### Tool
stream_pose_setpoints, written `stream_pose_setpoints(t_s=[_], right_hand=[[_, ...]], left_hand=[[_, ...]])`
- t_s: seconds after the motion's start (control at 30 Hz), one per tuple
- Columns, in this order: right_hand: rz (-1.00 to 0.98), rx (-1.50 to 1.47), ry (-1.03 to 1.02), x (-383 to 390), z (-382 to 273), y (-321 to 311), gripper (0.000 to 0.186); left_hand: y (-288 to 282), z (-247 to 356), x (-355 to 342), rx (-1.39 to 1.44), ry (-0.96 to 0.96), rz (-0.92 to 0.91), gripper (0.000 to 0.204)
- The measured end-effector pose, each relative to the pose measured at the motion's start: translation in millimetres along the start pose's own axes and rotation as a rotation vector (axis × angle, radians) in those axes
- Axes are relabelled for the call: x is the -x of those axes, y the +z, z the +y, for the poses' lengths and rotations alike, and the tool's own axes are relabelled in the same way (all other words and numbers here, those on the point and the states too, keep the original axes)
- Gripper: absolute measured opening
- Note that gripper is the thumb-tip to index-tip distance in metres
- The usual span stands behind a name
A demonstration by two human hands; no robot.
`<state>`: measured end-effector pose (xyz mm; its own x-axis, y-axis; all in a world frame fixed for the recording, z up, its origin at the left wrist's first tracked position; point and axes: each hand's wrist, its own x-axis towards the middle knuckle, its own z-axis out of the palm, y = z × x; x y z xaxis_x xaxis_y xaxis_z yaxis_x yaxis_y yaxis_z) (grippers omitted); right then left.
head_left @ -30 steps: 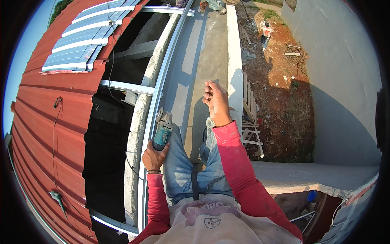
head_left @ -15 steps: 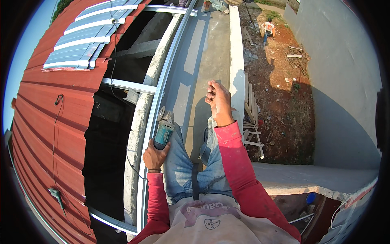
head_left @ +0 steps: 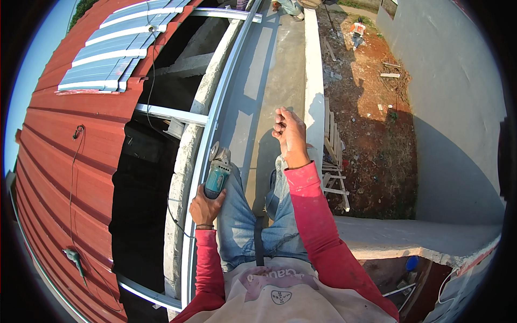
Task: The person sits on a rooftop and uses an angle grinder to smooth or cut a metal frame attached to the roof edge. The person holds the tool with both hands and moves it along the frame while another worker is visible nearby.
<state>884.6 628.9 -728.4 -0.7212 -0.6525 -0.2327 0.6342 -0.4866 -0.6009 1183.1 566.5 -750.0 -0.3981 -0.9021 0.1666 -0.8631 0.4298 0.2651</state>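
My left hand [head_left: 206,209] is wrapped round the body of a teal and grey angle grinder [head_left: 218,176]. Its disc [head_left: 214,151] points away from me, close beside a long silver metal channel [head_left: 211,124] on the left. The grinder rests near my left thigh. My right hand [head_left: 292,137] is raised above the grey walkway, over my right knee, its fingers curled in toward the palm. Nothing shows between those fingers. A dark power cord [head_left: 180,223] hangs in a loop by my left wrist, over the rough concrete wall top.
Red corrugated roofing [head_left: 70,172] slopes away on the left, carrying blue metal sheets [head_left: 118,51] and another power tool [head_left: 74,258]. A dark gap lies between roof and wall. Lower ground with timber [head_left: 331,129] and a person [head_left: 357,33] is at right; another person's foot [head_left: 298,16] is ahead.
Both my hands and the grinder stay practically where they were. The person on the ground at right has moved slightly farther away.
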Motion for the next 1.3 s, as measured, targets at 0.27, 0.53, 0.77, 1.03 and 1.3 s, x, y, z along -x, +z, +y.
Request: stream_pose_setpoints(t_s=[0.27,0.53,0.77,1.03,1.3], right_hand=[[0.001,-0.003,-0.003,1,0,0,0.016],[-0.008,-0.005,-0.001,0,1,-1,0.016],[0.004,0.002,0.003,0,1,1,0.017],[-0.018,-0.027,-0.003,-3,2,-3,0.029],[0.045,0.065,-0.043,3,-3,9,0.014]], left_hand=[[1,-1,0,-0.008,0.006,0.008,0.08],[1,-2,-1,-0.005,-0.001,-0.01,0.08],[3,-5,0,-0.013,0.01,-0.001,0.081],[-1,3,-1,-0.006,0.01,0.011,0.078],[-2,3,0,0.009,-0.002,0.011,0.076]])
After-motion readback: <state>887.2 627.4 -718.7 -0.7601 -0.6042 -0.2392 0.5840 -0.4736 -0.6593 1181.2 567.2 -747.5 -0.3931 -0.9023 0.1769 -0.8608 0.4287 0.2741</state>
